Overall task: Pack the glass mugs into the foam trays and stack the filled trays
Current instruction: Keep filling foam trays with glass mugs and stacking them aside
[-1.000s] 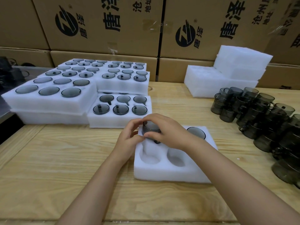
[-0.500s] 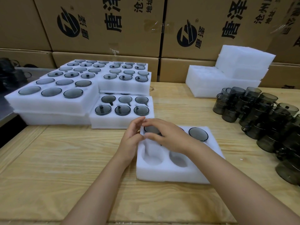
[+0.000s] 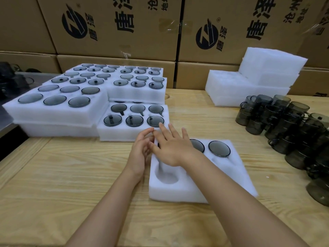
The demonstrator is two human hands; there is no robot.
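Beneath my fingers lay the foam tray [image 3: 220, 177]. My right hand [image 3: 171, 148] spread straight fingers flat over its far-left mug [image 3: 159, 144]; my left hand [image 3: 140, 152], fingers loosely curled, sat just left. Two seated mugs [image 3: 219, 148] stood right of them.

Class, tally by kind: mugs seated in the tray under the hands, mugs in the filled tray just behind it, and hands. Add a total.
Near-tray mugs: 3, one mostly under the right hand
Back-tray mugs: 6
Hands: 2, counting the left hand
Total: 11
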